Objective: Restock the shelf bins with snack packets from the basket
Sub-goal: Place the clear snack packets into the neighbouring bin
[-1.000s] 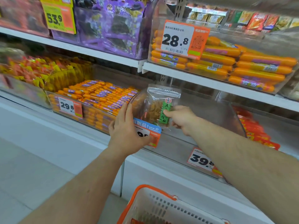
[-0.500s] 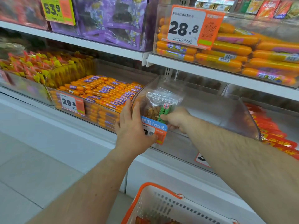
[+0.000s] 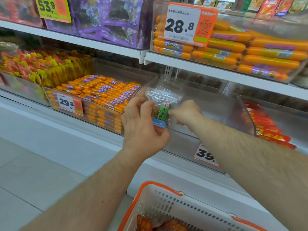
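Note:
A clear snack packet (image 3: 162, 104) with a green label stands upright inside the clear shelf bin (image 3: 216, 110), close to its front left corner. My right hand (image 3: 185, 112) reaches into the bin and pinches the packet's right side. My left hand (image 3: 143, 129) is at the bin's front left corner, fingers curled against the packet's left edge and over the price tag. The white basket (image 3: 166, 207) with orange rim sits at the bottom, with red packets (image 3: 145, 224) inside.
Left of the bin lies a tray of small orange sausages (image 3: 100, 95) marked 29.8. Red packets (image 3: 266, 127) fill the bin on the right. Large orange sausages (image 3: 241, 52) sit on the shelf above, with purple packs (image 3: 108, 19) to their left.
The packet has dropped from above the bin's front edge down into the bin. Both hands followed it, and my left fingers have curled in around its left edge.

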The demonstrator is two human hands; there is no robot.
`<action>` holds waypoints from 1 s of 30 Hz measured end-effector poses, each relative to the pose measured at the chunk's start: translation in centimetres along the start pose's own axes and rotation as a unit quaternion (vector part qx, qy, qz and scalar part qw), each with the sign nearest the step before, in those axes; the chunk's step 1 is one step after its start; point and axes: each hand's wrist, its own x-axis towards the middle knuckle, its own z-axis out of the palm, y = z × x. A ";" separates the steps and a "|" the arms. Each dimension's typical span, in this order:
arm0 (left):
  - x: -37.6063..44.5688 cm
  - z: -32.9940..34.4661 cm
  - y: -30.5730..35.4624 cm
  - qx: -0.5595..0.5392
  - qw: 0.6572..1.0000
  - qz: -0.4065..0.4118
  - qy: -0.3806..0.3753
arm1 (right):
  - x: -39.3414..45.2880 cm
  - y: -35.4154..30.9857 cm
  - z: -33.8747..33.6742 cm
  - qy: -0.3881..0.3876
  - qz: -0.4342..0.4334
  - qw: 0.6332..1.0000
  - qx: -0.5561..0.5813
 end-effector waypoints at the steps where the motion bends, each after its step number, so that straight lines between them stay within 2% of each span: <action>1: -0.1 0.1 0.6 -0.021 0.999 0.033 -0.001 | -0.9 0.1 -0.6 0.065 -0.058 0.996 -0.014; 4: -1.0 0.6 2.1 -0.098 0.986 0.094 -0.102 | -5.4 1.1 -2.2 0.184 -0.250 0.949 0.061; 6: -2.0 0.9 2.9 -0.112 0.965 0.093 -0.217 | -8.4 2.7 -2.8 0.205 -0.298 0.924 0.125; 8: -3.3 1.2 3.5 -0.090 0.924 0.082 -0.363 | -10.6 5.1 -2.5 0.192 -0.285 0.924 0.169; 11: -6.2 2.0 4.6 -0.033 0.817 0.103 -0.566 | -13.0 9.9 -0.4 0.148 -0.215 0.948 0.183; 14: -8.9 2.6 5.9 0.002 0.728 0.120 -0.675 | -15.3 15.6 1.8 0.082 -0.137 0.975 0.152; 16: -9.9 2.8 6.5 0.025 0.688 0.129 -0.714 | -16.6 19.1 3.3 0.024 -0.085 0.992 0.092; 19: -10.8 3.1 6.4 0.056 0.650 0.136 -0.746 | -18.4 23.7 5.5 -0.082 -0.044 0.995 -0.029; 22: -11.6 3.3 6.0 0.046 0.653 0.135 -0.744 | -20.8 27.1 7.3 -0.273 -0.031 0.951 -0.140; 25: -12.0 3.5 6.1 0.033 0.665 0.129 -0.735 | -23.0 30.1 9.1 -0.406 -0.007 0.885 -0.226; 27: -12.1 3.5 6.1 0.034 0.663 0.130 -0.736 | -23.9 31.3 10.0 -0.454 0.014 0.850 -0.266; 30: -11.9 3.4 6.0 0.035 0.660 0.121 -0.741 | -24.6 32.1 10.7 -0.469 0.018 0.841 -0.269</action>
